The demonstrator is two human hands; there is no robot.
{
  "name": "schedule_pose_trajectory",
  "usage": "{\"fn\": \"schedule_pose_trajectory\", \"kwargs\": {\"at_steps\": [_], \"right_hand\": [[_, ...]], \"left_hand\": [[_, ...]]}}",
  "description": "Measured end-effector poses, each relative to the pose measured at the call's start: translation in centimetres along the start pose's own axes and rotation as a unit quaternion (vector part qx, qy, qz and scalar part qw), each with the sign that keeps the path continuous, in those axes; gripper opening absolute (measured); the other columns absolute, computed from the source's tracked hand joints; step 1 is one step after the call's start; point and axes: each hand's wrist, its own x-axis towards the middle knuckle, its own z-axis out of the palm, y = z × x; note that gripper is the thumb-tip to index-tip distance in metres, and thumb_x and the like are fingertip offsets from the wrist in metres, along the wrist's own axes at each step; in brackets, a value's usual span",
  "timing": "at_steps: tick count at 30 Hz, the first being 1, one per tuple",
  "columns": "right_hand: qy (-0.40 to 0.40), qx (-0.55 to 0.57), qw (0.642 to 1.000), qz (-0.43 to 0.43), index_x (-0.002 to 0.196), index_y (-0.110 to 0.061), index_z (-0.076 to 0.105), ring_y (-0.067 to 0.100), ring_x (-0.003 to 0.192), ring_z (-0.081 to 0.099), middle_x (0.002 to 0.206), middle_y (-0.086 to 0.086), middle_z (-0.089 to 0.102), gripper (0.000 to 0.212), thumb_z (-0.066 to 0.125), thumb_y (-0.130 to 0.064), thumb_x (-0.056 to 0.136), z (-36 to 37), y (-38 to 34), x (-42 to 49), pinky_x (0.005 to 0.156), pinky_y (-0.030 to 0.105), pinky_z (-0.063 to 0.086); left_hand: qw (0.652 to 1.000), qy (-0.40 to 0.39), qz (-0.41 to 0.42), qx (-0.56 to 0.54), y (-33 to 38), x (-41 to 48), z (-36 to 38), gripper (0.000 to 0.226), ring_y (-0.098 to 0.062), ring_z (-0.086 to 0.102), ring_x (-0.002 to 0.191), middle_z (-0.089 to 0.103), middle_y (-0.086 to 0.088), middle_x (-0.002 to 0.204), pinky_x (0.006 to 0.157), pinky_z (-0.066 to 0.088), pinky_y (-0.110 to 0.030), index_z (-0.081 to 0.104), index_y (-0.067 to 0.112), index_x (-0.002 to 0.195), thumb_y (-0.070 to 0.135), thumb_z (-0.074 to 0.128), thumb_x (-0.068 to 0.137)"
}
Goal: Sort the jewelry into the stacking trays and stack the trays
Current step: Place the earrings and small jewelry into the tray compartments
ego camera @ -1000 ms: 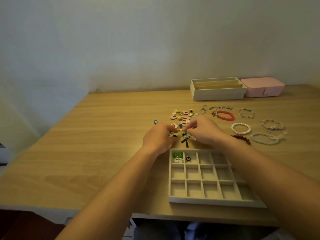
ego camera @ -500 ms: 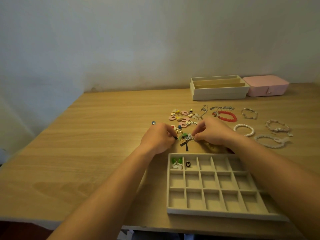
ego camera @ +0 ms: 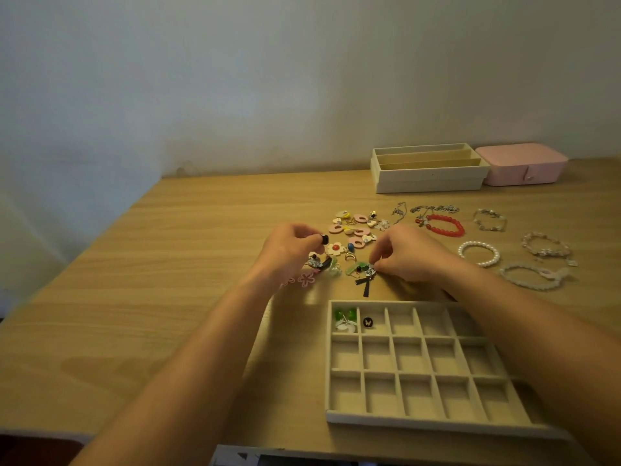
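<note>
wooden table [ego camera: 168, 297] first, and over it the left hand [ego camera: 289, 250], at eleven o'clock from the grid tray [ego camera: 420, 422]. its fingers are curled, thumb and forefinger pinching a small dark piece [ego camera: 323, 239] held just above the wood. at that hand's six o'clock a pink flower cut-out [ego camera: 305, 280] lies flat. moving right, the loose earring pile [ego camera: 356, 227] sits at twelve o'clock from the tray, pink and cream pieces crowded together. at the pile's five o'clock the right hand [ego camera: 410, 253] comes in, grip narrow, fingertips pinching a green-and-black earring [ego camera: 364, 269] that lies on the table, its black ribbon trailing toward the tray. down in the tray, the far-left compartment holds green earrings [ego camera: 344, 317]; the one just beside it, at three o'clock, holds a black round stud [ego camera: 367, 321]. further right, a red bracelet [ego camera: 447, 225] at the right hand's one o'clock, a pearl bracelet [ego camera: 479, 253] at its three o'clock, with more pale bracelets [ego camera: 534, 277] beyond. at the back, cream stacked trays [ego camera: 426, 178] touch a pink box [ego camera: 524, 164] at their three o'clock.
</note>
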Motion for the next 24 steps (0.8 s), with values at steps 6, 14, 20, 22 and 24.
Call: {"fn": "schedule_pose_trajectory", "kwargs": {"at_steps": [6,14,20,22,24], "right_hand": [[0.036,0.056,0.998,-0.005,0.098,-0.025,0.079,0.009,0.098,0.061,0.106,-0.007,0.070,0.015,0.069,-0.015,0.093,0.2,-0.7,1.0,0.082,0.028,0.051],[0.021,0.072,0.996,-0.056,0.108,-0.026,0.078,0.010,0.102,0.059,0.127,-0.005,0.066,0.016,0.069,-0.022,0.095,1.8,-3.5,3.1,0.085,0.028,0.048],[-0.013,-0.020,0.998,-0.050,0.109,-0.032,0.076,0.012,0.100,0.062,0.103,-0.009,0.066,0.019,0.072,-0.038,0.091,2.6,-4.8,4.3,0.088,0.036,0.056],[-0.013,-0.021,0.998,-0.057,0.102,-0.032,0.077,0.010,0.096,0.061,0.098,-0.011,0.066,0.011,0.072,-0.032,0.092,2.7,-4.8,4.4,0.085,0.035,0.056],[-0.012,-0.018,0.998,-0.065,0.099,-0.029,0.078,0.008,0.094,0.061,0.092,-0.015,0.064,0.009,0.071,-0.028,0.093,2.7,-4.6,4.6,0.084,0.033,0.056]], "left_hand": [[0.999,0.025,-0.031,-0.026,-0.9,0.3,-2.0,0.014,-0.010,0.053,0.065,0.073,-0.004,0.086,0.056,0.041,-0.022,0.069,0.014,0.099,0.014,0.056,0.100],[0.993,0.053,-0.050,0.092,-4.0,1.5,-2.6,0.010,-0.014,0.071,0.077,0.075,0.004,0.089,0.066,0.053,-0.027,0.073,0.029,0.086,0.022,0.070,0.093],[0.992,0.012,-0.029,0.126,-4.2,1.3,-2.3,0.008,0.001,0.059,0.067,0.070,0.013,0.074,0.061,0.041,-0.019,0.080,0.025,0.092,0.020,0.075,0.089],[0.993,-0.010,-0.017,0.119,-4.0,1.2,-2.4,0.009,0.001,0.057,0.065,0.069,0.013,0.071,0.061,0.041,-0.019,0.081,0.025,0.090,0.018,0.078,0.086],[0.993,-0.026,-0.009,0.113,-4.0,1.2,-2.6,0.012,-0.003,0.060,0.071,0.070,0.008,0.078,0.066,0.046,-0.022,0.079,0.027,0.088,0.016,0.080,0.083]]}}
